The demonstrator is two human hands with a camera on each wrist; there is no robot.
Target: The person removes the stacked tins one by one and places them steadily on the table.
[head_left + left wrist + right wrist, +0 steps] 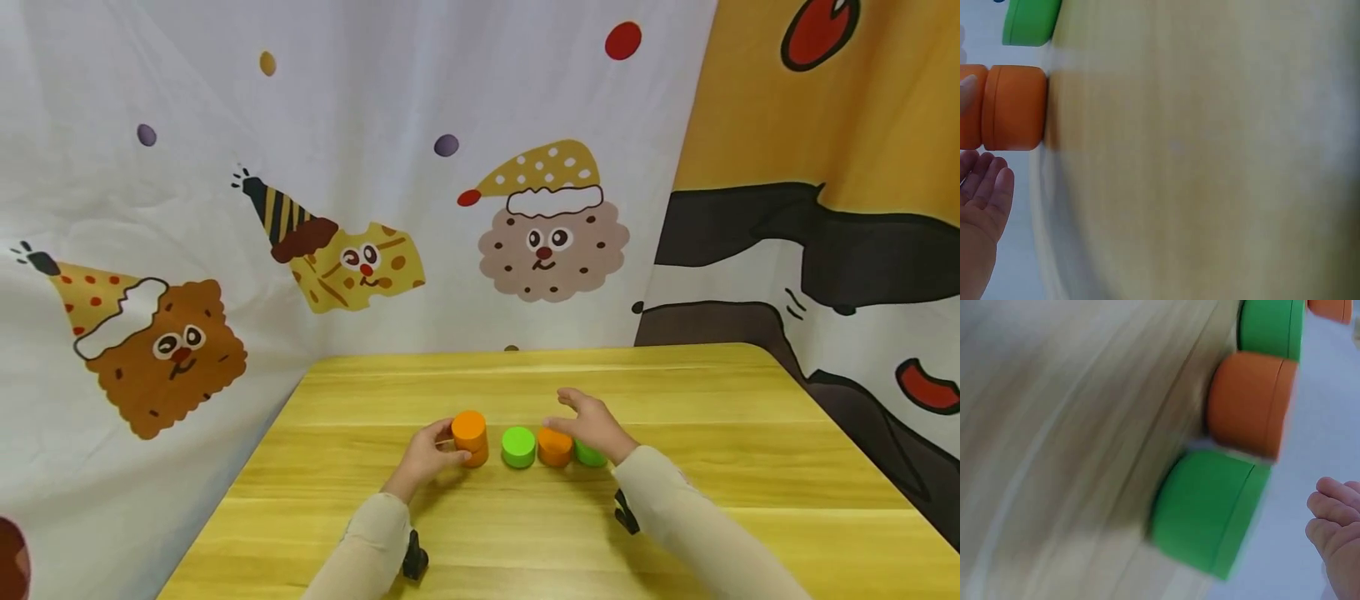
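My left hand (426, 458) is at the left side of two stacked orange cylinders (470, 432). Its thumb lies across the front of the stack. In the left wrist view the thumb overlaps the upper orange cylinder (971, 128), while the other fingers extend beside it with a small gap. My right hand (596, 427) hovers with fingers extended, holding nothing, above an orange cylinder (555, 450) and a green one (590, 454), partly covering both. Another green cylinder (518, 447) stands between the stack and that orange one. The right wrist view shows the right hand (1340, 528) apart from the green cylinder (1207, 509).
The wooden table (420, 387) carries all the cylinders in a rough row. Behind it hangs a white curtain (375, 108) with cartoon prints. A yellow and black patterned curtain (862, 158) is on the right. Dark devices sit at both wrists.
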